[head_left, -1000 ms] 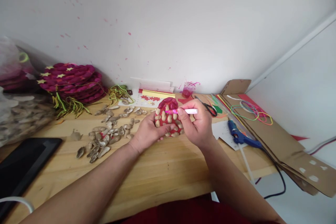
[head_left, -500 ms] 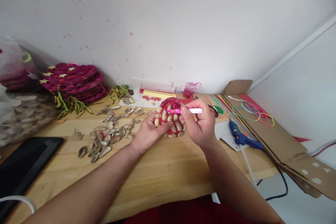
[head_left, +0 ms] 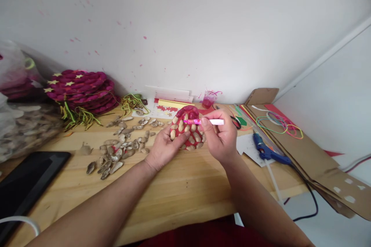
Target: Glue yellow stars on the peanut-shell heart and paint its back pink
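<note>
My left hand (head_left: 165,145) grips the near left edge of a red craft piece (head_left: 197,137) studded with peanut shells, its thumb lying across the front. Shells along the top of the piece are coated in wet-looking magenta paint; the lower ones are still bare tan. Pinched in my right hand (head_left: 220,136) is a paintbrush (head_left: 216,122) with a white handle and a pink-stained front end. The brush tip touches, or comes very close to, the shells near the upper middle of the piece. Behind stands a clear cup of pink paint (head_left: 208,100).
Loose peanut shells (head_left: 111,158) lie left of my hands. A stack of magenta shell pieces with yellow stars (head_left: 84,90) is at the back left, a black tablet (head_left: 31,177) nearer. To the right are a blue glue gun (head_left: 268,152), coloured cords (head_left: 279,125) and cardboard (head_left: 307,158).
The brush tip has shifted slightly while the craft piece has tilted or risen a little in my left hand. Another shell near the top shows more magenta paint.
</note>
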Demonstrator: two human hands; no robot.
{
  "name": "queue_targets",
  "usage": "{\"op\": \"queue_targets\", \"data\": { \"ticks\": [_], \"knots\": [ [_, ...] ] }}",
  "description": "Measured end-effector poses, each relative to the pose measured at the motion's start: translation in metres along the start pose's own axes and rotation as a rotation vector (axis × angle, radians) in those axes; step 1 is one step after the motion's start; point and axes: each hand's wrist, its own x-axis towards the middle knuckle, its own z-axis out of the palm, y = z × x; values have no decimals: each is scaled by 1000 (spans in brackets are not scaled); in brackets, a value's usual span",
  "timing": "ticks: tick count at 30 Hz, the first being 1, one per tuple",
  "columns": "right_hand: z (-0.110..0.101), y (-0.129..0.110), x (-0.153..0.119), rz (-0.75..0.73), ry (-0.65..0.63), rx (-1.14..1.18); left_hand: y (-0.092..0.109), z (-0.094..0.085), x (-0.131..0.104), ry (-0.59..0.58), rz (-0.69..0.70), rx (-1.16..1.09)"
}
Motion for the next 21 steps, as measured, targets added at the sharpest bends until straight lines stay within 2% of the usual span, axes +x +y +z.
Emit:
{"op": "queue_targets", "data": {
  "ticks": [9, 21],
  "knots": [
    [2, -1, 0, -25, 74, 38, 1, 1, -1, -13, 45, 47],
    [7, 1, -1, 0, 94, 66, 0, -5, -2, 94, 174, 305]
  ]
}}
